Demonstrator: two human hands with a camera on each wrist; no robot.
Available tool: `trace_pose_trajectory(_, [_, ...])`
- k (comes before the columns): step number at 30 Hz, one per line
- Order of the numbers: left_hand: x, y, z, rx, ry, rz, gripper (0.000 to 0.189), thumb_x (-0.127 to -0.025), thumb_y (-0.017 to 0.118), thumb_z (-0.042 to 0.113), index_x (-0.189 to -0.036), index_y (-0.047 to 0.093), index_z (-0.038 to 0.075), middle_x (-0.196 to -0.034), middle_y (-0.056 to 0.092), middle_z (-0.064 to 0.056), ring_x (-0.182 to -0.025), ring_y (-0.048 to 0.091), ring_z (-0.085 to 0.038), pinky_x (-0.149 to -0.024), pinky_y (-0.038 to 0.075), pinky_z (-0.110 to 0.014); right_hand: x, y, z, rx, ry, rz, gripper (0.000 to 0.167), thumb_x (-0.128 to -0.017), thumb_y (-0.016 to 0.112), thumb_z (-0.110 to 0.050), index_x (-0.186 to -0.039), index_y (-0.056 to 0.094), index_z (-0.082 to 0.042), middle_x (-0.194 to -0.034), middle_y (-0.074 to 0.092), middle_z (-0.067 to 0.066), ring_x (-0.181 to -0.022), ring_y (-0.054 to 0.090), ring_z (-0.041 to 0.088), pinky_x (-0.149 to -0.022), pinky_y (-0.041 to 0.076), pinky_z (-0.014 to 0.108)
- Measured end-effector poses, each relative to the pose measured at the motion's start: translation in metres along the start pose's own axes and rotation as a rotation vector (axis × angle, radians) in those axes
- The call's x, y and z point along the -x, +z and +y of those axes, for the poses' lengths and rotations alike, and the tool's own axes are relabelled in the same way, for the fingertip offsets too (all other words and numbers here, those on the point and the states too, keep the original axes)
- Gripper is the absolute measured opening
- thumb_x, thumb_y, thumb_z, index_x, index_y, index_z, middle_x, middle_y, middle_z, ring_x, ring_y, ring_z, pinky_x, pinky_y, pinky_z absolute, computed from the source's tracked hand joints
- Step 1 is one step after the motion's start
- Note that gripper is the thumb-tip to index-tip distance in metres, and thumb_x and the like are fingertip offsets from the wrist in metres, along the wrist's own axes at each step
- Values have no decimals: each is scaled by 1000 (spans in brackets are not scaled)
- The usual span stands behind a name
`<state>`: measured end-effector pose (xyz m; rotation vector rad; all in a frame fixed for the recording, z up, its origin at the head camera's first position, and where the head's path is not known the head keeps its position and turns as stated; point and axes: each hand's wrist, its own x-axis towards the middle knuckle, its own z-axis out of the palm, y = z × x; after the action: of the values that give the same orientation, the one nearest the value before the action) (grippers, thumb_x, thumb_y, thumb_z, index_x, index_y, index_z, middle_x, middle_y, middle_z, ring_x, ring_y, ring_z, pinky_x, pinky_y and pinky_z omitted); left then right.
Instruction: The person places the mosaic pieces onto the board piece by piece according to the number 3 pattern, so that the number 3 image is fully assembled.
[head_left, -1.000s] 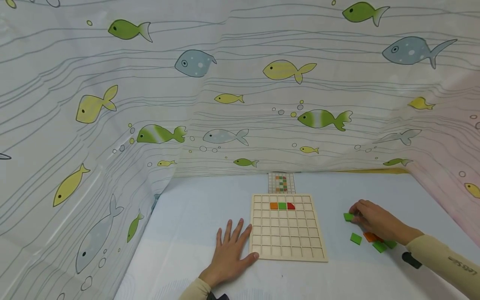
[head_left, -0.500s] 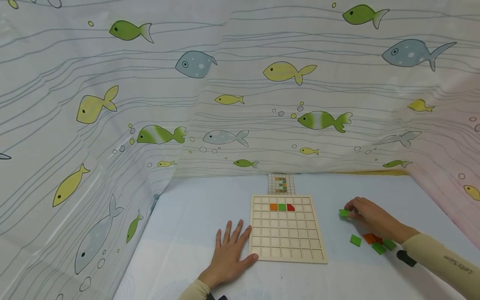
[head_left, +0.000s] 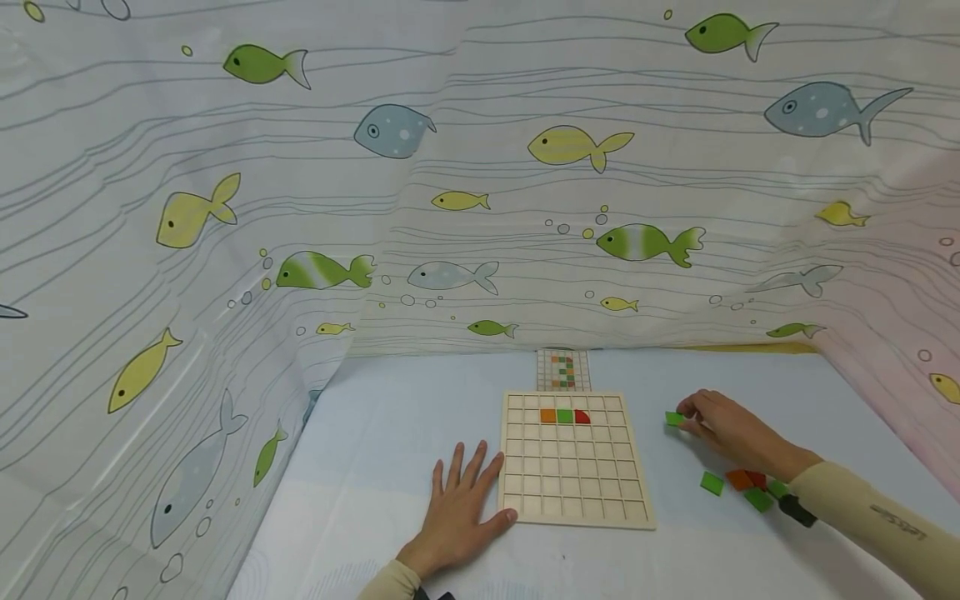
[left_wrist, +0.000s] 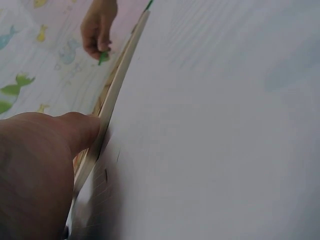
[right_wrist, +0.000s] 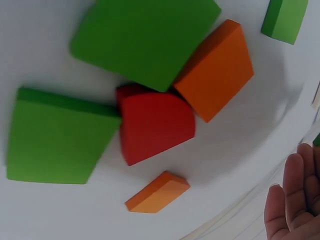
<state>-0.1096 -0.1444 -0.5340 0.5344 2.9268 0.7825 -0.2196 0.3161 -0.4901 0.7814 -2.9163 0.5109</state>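
Observation:
My right hand (head_left: pixel 729 432) pinches a green square tile (head_left: pixel 674 419) above the cloth, right of the wooden grid board (head_left: pixel 588 483). The left wrist view also shows this green tile (left_wrist: pixel 103 58) at the fingertips. My left hand (head_left: pixel 457 510) lies flat with fingers spread by the board's left edge, and its thumb (left_wrist: pixel 82 131) touches the lower left corner. In the board's second row sit an orange square (head_left: pixel 548 416), a green square (head_left: pixel 565 416) and a red quarter-round tile (head_left: pixel 582 417), side by side.
Behind the board lies a small pattern card (head_left: pixel 543 373) with coloured squares. Below my right hand are loose tiles: a green square (head_left: pixel 712 483), a red quarter-round (right_wrist: pixel 157 125), orange ones (right_wrist: pixel 216 72) and further green ones (right_wrist: pixel 62 140). A fish-printed curtain (head_left: pixel 495 242) encloses the table.
My right hand has moved left and slightly away from me, carrying the green tile from the loose pile toward the board. My left hand has stayed in place.

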Motion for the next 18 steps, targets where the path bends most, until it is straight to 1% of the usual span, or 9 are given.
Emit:
trace_pose_trajectory(3, [0,1,-1,-2,3,2,81,-102,54,62,-167,36,18,-178,20,-14,-164,2,-49,-122,-2,-78,-5,0,-3,1,-2,-2,18,-96,78,-11,-111,68,-6,-102,70,0,-93,65,17,-81,61,38])
trace_pose_trajectory(5, [0,1,-2,-6,7,5,81,-102,54,63,-167,36,18,-178,20,-14,-164,2,-49,-122,-2,-78,-8,0,-6,16,-21,5,21,-95,79,-11,-111,68,-6,-103,70,-1,-93,65,16,-82,61,38])
trace_pose_trajectory(9, [0,1,-2,-10,13,11,80,-102,54,62,-167,36,18,-177,20,-14,-164,3,-49,-122,-1,-78,-15,1,-12,60,-84,38,24,-92,83,-11,-111,68,-8,-102,70,-2,-93,66,17,-82,62,38])
trace_pose_trajectory(14, [1,1,-2,-8,14,13,80,-102,55,62,-167,36,18,-177,20,-14,-164,4,-49,-123,-1,-78,-24,4,-22,88,-169,63,24,-91,84,-11,-110,69,-8,-102,69,-1,-94,67,20,-82,61,39])
trace_pose_trajectory(18, [1,0,-1,-2,14,12,80,-102,55,60,-167,36,18,-177,20,-14,-164,4,-50,-123,-1,-78,-31,9,-27,104,-196,66,24,-92,83,-12,-111,69,-8,-103,68,0,-97,66,19,-84,61,39])
